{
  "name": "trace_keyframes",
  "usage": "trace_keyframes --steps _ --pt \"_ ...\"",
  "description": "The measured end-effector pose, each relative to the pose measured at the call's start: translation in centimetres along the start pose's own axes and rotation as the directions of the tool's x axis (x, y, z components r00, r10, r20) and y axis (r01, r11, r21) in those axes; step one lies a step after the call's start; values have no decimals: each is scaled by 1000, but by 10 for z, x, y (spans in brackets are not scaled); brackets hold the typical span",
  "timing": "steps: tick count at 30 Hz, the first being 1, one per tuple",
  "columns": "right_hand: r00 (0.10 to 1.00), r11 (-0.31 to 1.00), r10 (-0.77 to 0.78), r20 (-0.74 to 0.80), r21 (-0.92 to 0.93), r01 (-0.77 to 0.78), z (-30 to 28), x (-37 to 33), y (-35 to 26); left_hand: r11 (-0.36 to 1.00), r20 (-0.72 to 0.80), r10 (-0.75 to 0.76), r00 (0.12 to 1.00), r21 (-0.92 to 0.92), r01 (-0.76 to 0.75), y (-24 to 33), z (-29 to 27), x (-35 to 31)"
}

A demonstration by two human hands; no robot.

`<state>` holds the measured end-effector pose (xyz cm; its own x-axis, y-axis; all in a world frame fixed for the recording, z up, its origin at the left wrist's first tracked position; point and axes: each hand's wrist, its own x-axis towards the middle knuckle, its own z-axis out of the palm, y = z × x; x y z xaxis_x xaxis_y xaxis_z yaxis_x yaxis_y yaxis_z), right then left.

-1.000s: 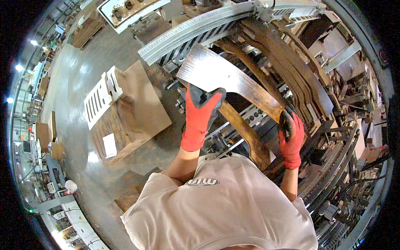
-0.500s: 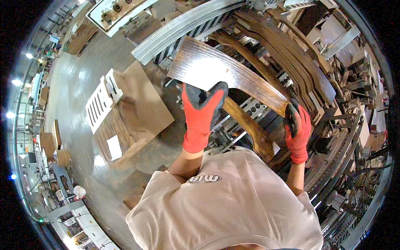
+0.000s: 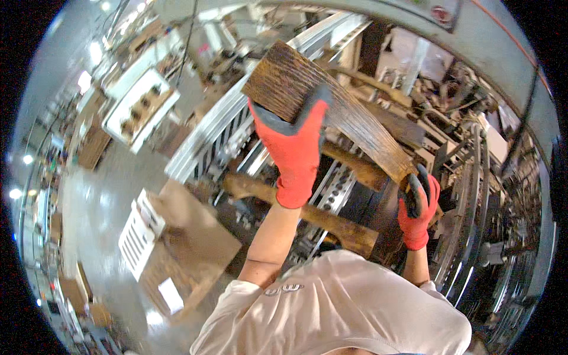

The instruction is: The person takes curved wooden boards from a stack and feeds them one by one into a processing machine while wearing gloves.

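1. Since half a second ago, your view has swung, the wide end of the board now cuts across the pale metal rail from where you look, and the bright glare on the board has given way to dull brown grain.
2. You have two hands in view, both in red gloves with dark fingers, sharing one board.
3. Your left hand is spread wide at the board's broad end, the thumb lying over its face.
4. Your right hand is curled around the narrow end, holding it.
5. The board slants in front of you, broad end at upper left, narrow end at lower right, above the machinery.
6. Beneath it you can count two loose brown lengths: the upper wooden piece and the lower wooden piece, which appears to run behind your left wrist.
7. Off to your left stands one brown stack, carrying one white slotted piece and one white sheet.
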<state>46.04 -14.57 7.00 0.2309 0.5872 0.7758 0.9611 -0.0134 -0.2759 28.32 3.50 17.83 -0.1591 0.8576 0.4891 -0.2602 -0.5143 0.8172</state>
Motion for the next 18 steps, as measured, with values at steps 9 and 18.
trace_keyframes --steps 9,18 --pt "953 959 283 -111 7 -284 -120 13 -26 976 270 199 942 28 -214 26 84 27" --pt "923 915 333 -195 -169 -366 -176 -15 -23 927 487 127 864 -368 71 39 114 -12"
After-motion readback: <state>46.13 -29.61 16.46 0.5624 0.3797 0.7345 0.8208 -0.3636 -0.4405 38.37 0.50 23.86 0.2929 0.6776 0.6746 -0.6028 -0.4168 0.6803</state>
